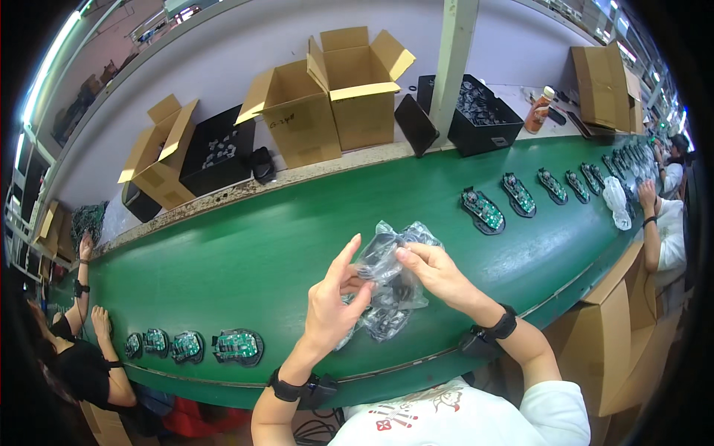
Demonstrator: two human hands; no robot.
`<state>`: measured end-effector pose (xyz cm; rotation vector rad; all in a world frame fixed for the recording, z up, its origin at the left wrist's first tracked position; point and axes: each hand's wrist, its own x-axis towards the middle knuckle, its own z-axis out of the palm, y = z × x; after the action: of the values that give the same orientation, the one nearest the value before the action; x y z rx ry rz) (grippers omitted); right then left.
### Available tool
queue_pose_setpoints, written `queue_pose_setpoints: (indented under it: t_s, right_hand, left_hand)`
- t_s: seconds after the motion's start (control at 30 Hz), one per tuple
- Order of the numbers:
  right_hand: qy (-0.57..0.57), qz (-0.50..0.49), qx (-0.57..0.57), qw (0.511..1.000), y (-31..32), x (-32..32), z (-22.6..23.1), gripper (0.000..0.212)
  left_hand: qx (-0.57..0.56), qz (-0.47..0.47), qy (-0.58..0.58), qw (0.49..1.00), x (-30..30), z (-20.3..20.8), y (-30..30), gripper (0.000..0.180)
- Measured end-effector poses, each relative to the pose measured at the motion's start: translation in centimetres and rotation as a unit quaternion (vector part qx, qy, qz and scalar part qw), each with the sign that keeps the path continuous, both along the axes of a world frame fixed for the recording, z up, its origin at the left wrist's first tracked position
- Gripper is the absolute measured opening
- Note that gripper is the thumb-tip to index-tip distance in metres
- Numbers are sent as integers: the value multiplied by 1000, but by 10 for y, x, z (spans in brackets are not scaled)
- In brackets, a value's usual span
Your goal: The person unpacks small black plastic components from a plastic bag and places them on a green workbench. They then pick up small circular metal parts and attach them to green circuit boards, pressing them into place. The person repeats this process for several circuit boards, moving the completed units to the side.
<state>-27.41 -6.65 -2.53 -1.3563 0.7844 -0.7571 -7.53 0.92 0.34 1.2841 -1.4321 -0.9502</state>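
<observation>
The right hand [439, 279] had its thumb and fingers closed on the upper right part of a clear plastic bag [379, 256], which had something dark inside. At the bag's left edge was the left hand [329, 306], its index finger raised and its thumb and other fingers curled and parted; whether they gripped the film could not be told. Just below the held bag, more bagged parts [387, 321] lay heaped on the green work surface [290, 249].

Left of the grip and nearer the wearer, black housings with green circuit boards [238, 346] sat in a row; more black housings [483, 211] ran off to its right and away. Beyond the grip, open cardboard boxes [366, 123] and a black bin [492, 141] stood on a ledge, with an orange bottle [537, 115] right of the bin. Well apart, a person in black [85, 372] was at the far left and another in white [669, 238] at the far right.
</observation>
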Motion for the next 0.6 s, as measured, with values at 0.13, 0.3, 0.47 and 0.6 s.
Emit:
queue_pose_setpoints:
  t_s: [0.13, 0.3, 0.47, 0.6]
  right_hand:
    - [69, -56, -96, 991, -4, -5, 8, 37]
    - [68, -148, -158, 974, -14, -10, 10, 31]
    - [154, -115, -313, 930, -17, -25, 31, 22]
    - [214, 6, -407, 888, -8, -25, 41, 19]
  left_hand:
    - [7, 49, -70, 996, 1, -12, 2, 68]
    - [-47, 12, -164, 985, 11, -20, 11, 65]
    - [12, -12, -212, 977, 14, -19, 19, 72]
    - [-28, 16, -137, 990, 9, -3, 6, 80]
